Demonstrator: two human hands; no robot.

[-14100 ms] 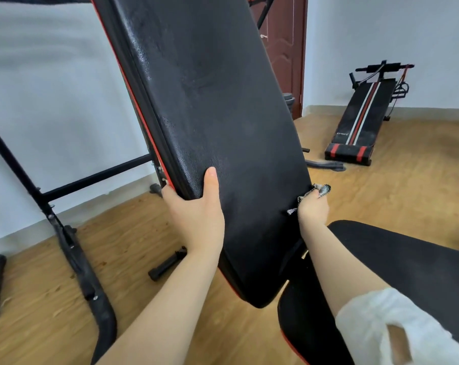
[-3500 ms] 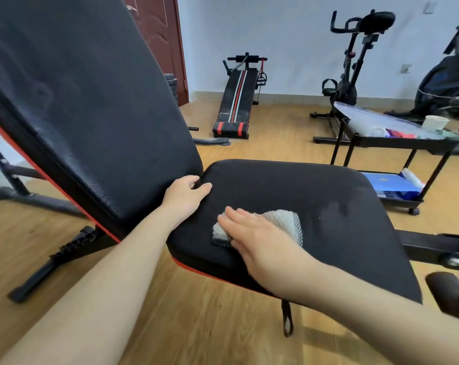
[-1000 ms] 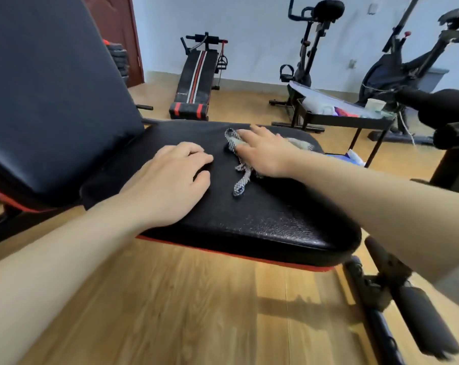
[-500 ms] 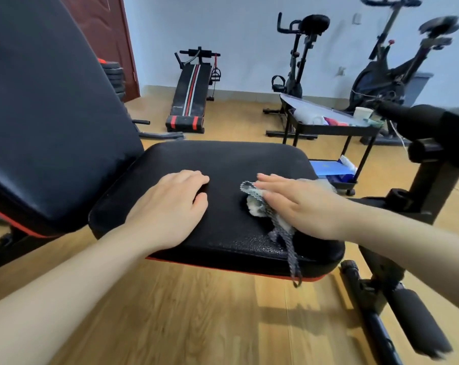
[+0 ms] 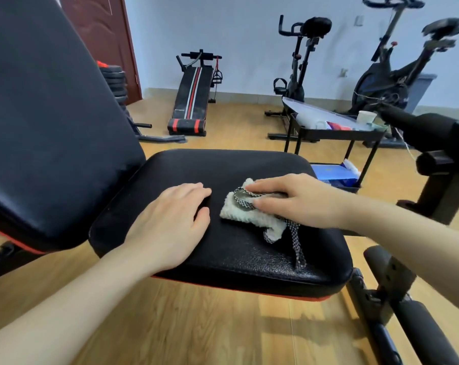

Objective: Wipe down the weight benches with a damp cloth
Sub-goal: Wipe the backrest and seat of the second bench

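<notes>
Under the flat, unclenched grip of the right hand, the fluffy white cloth could bunch, skipping patches of black padded bench

Seat pad: black, red underside trim. Cloth: cream, black-white checked edging. Floor: tan wood grain. Door: dark red.

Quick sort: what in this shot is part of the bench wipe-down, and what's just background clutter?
Job: cloth; seat pad; backrest; right hand pressing the cloth; left hand flat on the pad.

Lying about: sit-up bench; upright bike; spin bike; cart; weight plates.
</notes>
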